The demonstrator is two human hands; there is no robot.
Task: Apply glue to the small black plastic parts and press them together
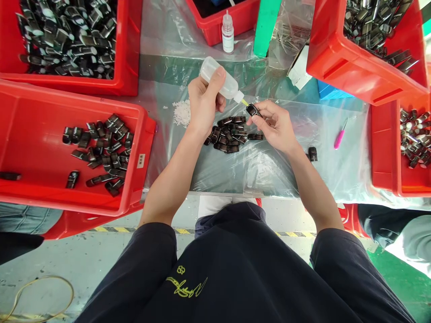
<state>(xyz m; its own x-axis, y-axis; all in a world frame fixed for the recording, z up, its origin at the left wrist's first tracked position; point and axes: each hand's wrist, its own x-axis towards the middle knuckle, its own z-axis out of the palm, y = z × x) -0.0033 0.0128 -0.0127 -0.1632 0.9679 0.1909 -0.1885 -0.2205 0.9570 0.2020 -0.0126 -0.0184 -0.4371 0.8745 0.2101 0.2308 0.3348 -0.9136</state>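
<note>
My left hand [206,96] is wrapped round a translucent squeeze bottle [230,85], tilted down to the right. The bottle's yellowish tip meets or nearly meets a small black glossy part [252,110]. That part is pinched between the thumb and fingers of my right hand [273,125]. Just below the hands, a pile of similar dark parts [229,134] lies on the plastic-covered table [222,172]. Small white bits [182,113] are heaped left of my left hand. A small capped dropper bottle [228,36] stands upright behind the squeeze bottle.
Red bins with dark parts stand at the far left [129,49], near left [43,134] and back right [336,63]; another bin [385,148] is at right. A pink-handled tool [339,140] and a dark part [313,154] lie right of my right hand. People sit at both sides.
</note>
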